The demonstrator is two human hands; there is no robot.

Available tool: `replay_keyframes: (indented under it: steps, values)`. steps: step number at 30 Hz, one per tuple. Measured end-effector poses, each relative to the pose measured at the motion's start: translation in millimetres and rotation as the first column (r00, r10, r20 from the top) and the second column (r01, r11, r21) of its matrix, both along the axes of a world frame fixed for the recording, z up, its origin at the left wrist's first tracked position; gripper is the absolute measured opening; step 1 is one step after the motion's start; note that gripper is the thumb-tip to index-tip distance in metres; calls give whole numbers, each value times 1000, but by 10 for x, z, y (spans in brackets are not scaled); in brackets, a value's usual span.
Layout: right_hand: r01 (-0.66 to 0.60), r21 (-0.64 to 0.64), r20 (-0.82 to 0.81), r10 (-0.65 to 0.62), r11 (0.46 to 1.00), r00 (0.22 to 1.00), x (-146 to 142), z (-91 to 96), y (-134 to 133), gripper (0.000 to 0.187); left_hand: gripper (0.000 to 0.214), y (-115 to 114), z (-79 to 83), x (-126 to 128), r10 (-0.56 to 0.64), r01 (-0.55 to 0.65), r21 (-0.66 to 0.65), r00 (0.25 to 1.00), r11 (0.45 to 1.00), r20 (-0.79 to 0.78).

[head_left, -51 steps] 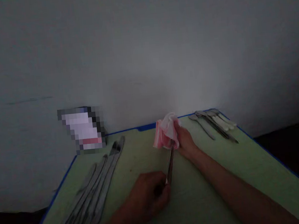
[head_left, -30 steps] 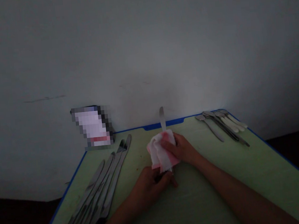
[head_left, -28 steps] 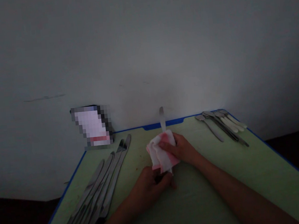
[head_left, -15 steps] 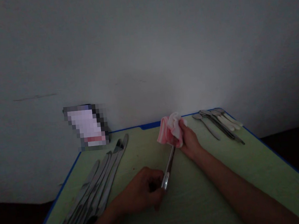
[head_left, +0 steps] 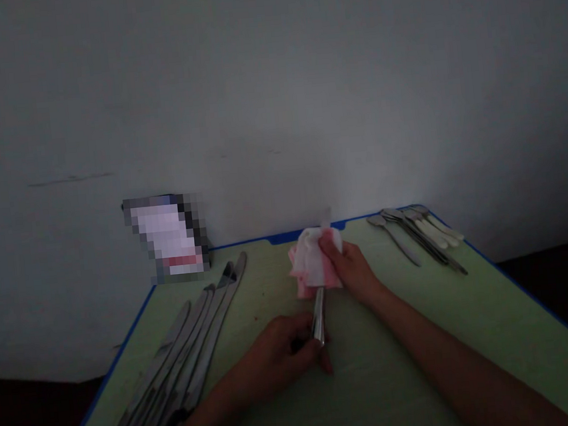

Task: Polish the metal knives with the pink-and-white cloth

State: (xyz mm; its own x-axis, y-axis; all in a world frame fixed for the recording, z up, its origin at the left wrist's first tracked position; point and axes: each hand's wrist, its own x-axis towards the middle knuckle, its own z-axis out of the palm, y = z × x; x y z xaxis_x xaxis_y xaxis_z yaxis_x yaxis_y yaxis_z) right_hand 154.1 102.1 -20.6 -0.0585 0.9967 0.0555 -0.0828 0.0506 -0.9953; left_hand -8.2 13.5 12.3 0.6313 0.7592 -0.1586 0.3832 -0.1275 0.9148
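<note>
My left hand [head_left: 282, 354] is closed round the handle of a metal table knife [head_left: 319, 315] near the middle of the green table [head_left: 380, 378]. The knife points away from me toward the wall. My right hand [head_left: 352, 270] is closed on a pink and white cloth [head_left: 313, 262] that is wrapped round the upper part of the blade. Only the blade's tip shows faintly above the cloth.
Several table knives [head_left: 196, 348] lie in a row along the table's left side. Several spoons and white-handled pieces of cutlery [head_left: 419, 233] lie at the far right corner. A blurred-out object [head_left: 168, 237] stands at the far left corner against the pale wall. The scene is dim.
The cloth in my right hand slid down the blade toward my left hand, out to the tip, and has now come partway back down. The knife has swung nearer to upright.
</note>
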Motion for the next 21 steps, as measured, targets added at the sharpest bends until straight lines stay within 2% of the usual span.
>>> replay_keyframes:
  steps: [3,5,7,9,12,15,17,21]
  values:
    - [-125,108,239,96,986,966,-32,37,-71,37,24,15,-47,-18,52,-51,23,997,998,-52]
    - [-272,117,267,234,955,935,-56,60,-116,36,23,20,-108,-44,125,-121,43,988,992,-95]
    - [-389,89,273,353,917,895,-76,77,-152,45,20,24,-163,-65,199,-192,76,976,978,-86]
    - [-431,48,265,405,901,875,-90,89,-174,52,17,31,-186,-73,258,-250,106,964,962,-67]
    - [-405,31,223,389,914,894,-97,97,-174,42,24,51,-155,-61,270,-255,122,955,959,-123]
    - [-345,49,114,338,937,934,-88,77,-145,32,28,78,-93,-51,211,-188,126,957,974,-200]
    - [-312,31,-33,313,949,949,-77,49,-119,31,25,86,-70,-54,167,-143,137,969,980,-181]
    - [-236,-100,-376,183,967,909,-55,-8,-53,34,17,63,-84,-81,58,-38,139,988,990,-145]
